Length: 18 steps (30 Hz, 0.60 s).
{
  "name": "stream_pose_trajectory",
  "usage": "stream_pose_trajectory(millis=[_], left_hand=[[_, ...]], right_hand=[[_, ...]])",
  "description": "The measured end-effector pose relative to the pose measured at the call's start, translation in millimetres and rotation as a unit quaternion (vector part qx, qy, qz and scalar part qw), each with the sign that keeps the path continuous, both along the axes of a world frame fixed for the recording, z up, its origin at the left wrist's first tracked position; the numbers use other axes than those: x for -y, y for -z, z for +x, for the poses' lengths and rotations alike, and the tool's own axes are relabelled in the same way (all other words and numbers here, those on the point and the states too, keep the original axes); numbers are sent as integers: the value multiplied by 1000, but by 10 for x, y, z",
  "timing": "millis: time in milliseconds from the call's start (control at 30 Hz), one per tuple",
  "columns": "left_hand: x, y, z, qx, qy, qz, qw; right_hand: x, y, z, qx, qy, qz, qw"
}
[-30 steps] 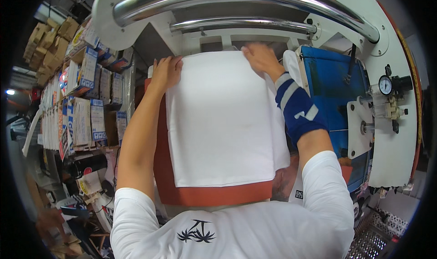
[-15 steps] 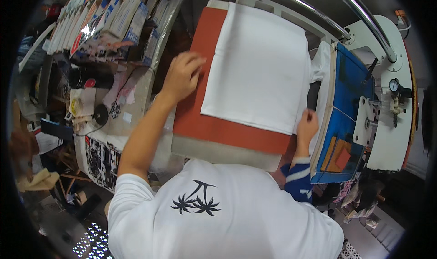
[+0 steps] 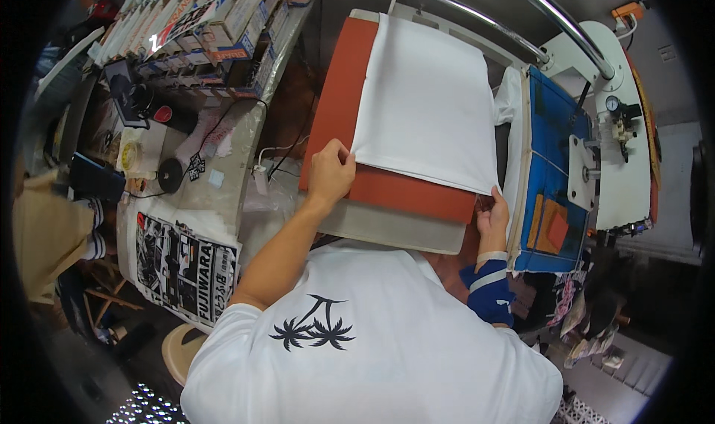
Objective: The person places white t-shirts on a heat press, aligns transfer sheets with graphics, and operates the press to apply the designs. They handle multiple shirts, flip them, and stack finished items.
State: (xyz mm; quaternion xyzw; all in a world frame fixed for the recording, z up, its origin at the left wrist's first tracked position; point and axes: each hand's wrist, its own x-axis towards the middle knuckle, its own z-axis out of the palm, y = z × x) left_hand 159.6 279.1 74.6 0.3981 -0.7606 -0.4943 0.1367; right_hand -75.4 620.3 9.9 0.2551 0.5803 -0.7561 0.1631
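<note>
A folded white cloth (image 3: 421, 100), probably a garment, lies on a red-orange pad (image 3: 332, 89) over a pale platen (image 3: 398, 226), with a sleeve-like white piece (image 3: 506, 96) hanging at its right. My left hand (image 3: 333, 172) pinches the cloth's near-left corner, fingertips at the edge. My right hand (image 3: 491, 215) holds the near-right corner between thumb and fingers, partly under the edge. A navy band with pale stripes covers my right forearm.
Right of the platen stand a blue flat panel (image 3: 551, 171) and white machine body (image 3: 622, 178) with a gauge; chrome bars (image 3: 570, 33) cross above. A cluttered table (image 3: 251, 144) at left holds boxes (image 3: 223, 33), a dark device and printed sheets (image 3: 182, 271). Tan fabric (image 3: 45, 238) shows far left.
Both hands have come from the cloth's far end, a second ago, to its near corners, closing on them. The view has shifted, showing more of the left table.
</note>
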Motion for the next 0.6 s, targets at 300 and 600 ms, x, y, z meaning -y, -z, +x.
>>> stream_pose_trajectory(millis=[300,600], left_hand=[[-85,32,-16,96,-11,-147,984],[-203,178,76,18,-11,-255,967]], right_hand=[[-73,47,-2,78,-71,54,993],[638,-612,482,-514,-289,450,671]])
